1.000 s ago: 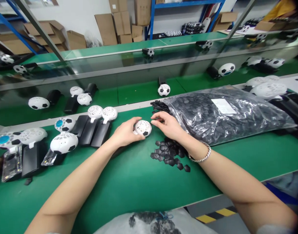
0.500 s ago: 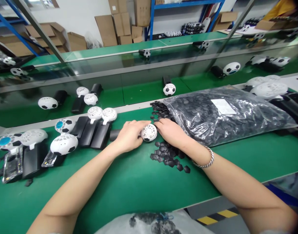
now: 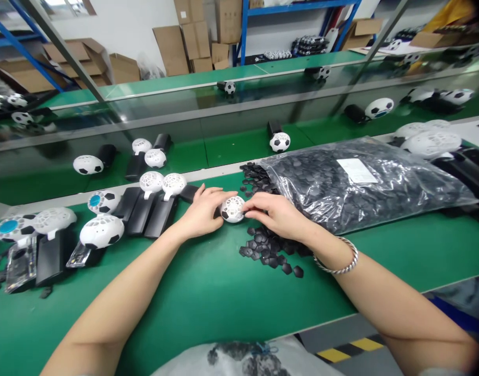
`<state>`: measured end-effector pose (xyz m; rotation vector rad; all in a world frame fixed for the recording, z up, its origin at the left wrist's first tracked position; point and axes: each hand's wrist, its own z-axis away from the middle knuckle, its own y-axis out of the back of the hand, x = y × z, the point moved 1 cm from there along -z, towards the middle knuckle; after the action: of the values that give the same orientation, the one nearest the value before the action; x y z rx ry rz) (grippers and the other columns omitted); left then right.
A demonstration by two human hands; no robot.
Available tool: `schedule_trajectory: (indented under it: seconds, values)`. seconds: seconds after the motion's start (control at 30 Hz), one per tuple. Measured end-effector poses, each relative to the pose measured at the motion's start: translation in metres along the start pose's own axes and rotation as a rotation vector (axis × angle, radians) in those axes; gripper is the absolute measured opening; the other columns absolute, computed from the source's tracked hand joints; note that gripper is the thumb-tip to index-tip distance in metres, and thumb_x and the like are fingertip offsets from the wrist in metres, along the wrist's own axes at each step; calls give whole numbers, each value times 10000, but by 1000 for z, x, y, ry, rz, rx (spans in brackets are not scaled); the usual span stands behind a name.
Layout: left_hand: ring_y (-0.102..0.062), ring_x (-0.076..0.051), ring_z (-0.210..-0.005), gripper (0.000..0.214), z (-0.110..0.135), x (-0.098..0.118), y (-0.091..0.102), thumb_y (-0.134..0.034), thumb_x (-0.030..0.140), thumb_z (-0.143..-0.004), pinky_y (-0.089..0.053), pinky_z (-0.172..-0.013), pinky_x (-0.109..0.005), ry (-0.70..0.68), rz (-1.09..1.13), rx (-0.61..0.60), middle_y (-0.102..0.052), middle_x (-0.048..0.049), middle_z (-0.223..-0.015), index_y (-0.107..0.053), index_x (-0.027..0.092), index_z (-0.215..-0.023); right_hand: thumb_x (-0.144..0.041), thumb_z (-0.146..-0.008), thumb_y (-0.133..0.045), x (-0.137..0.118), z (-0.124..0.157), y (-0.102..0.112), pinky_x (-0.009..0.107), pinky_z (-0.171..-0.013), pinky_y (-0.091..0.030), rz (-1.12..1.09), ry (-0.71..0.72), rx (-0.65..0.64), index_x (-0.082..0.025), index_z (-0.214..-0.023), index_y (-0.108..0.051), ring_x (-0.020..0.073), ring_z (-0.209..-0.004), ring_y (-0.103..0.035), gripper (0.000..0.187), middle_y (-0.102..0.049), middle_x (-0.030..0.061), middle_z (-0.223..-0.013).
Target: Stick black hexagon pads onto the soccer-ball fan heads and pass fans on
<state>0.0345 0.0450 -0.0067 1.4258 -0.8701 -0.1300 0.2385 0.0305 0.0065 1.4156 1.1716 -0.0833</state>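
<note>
My left hand (image 3: pixel 205 210) is wrapped round a football-shaped device, a white openwork ball head (image 3: pixel 232 209) with a few black patches and a dark handle mostly hidden by the hand. Thumb and fingertips of my right hand (image 3: pixel 271 210) are pinched together against the right side of that ball. Whatever sits between those fingertips is too small to make out. Loose black pentagon pieces (image 3: pixel 263 248) lie scattered on the green table beneath and beside my right hand. They spill out by the mouth of a clear plastic bag (image 3: pixel 372 188) full of the same pieces.
To the left stand several similar ball-headed devices (image 3: pixel 102 231) with black handles, some heads white, some partly patched. Behind the table edge, a green conveyor belt (image 3: pixel 231 149) carries more of them. Cardboard boxes (image 3: pixel 171 49) and a blue rack (image 3: pixel 245 36) are at the back.
My right hand has lifted from beside the loose pieces to the ball's right side, fingers pinched. The held ball has shifted slightly left and up. Devices on the near belt have moved right.
</note>
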Motion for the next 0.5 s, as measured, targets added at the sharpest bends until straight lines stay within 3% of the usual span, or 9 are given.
schedule_trajectory:
  seconds: [0.13, 0.27, 0.4, 0.5]
  values:
    - [-427, -202, -1176, 570, -1, -3, -1, -397, 53, -688, -129, -1082, -507, 18, 18, 45, -590, -4, -1176, -512, 269, -1202, -171, -874, -454, 0, 1, -1, 277, -736, -461, 39, 97, -42, -209, -945, -648, 145, -811, -558, 210, -587, 47, -876]
    - [-360, -224, -1245, 563, 0, -4, 2, -415, 70, -706, -92, -1082, -532, 15, 33, 5, -571, 1, -1211, -494, 284, -1221, -184, -861, -494, 1, 1, -7, 303, -753, -463, 72, 143, -54, -204, -900, -634, 161, -821, -565, 147, -621, 43, -863]
    - [-323, -284, -1270, 600, 1, 0, 4, -627, 281, -663, -61, -1083, -542, 11, 42, -25, -545, -27, -1245, -472, 272, -1243, -194, -869, -483, 3, 1, -15, 300, -743, -465, 44, 176, 6, -196, -852, -629, 163, -830, -572, 147, -628, 53, -877]
    - [-345, -295, -1253, 625, 0, 4, 0, -664, 494, -630, -50, -1084, -542, 60, 37, 43, -589, -25, -1184, -513, 265, -1192, -202, -853, -509, 4, 0, -21, 296, -725, -462, 4, 120, 57, -195, -826, -596, 156, -782, -567, 91, -616, 32, -808]
